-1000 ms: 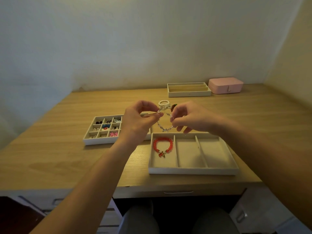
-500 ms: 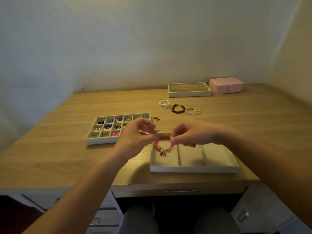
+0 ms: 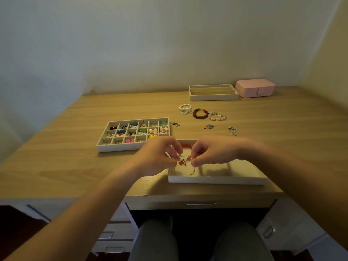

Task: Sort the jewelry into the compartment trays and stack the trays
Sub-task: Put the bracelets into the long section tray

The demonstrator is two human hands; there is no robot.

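My left hand (image 3: 159, 157) and my right hand (image 3: 211, 152) each pinch one end of a thin silver chain bracelet (image 3: 185, 171). It hangs into the left compartment of the three-slot beige tray (image 3: 216, 179) near the desk's front edge. A red bead bracelet (image 3: 186, 146) lies in that same compartment, partly hidden by my fingers. Left of it stands a small-compartment tray (image 3: 120, 146) filled with earrings and charms. A white pearl bracelet (image 3: 185, 108), a dark brown bead bracelet (image 3: 200, 113) and a pale pink bracelet (image 3: 217, 116) lie loose farther back.
Three small silver pieces (image 3: 209, 126) lie loose on the wooden desk behind my hands. Another long-slot tray (image 3: 213, 97) and a pink jewelry box (image 3: 255, 87) stand at the back by the wall. A desk drawer (image 3: 200, 204) and my knees show below.
Both hands came down and toward me with the silver chain, from above the table's middle into the left slot of the near tray. The bracelets behind are now uncovered.
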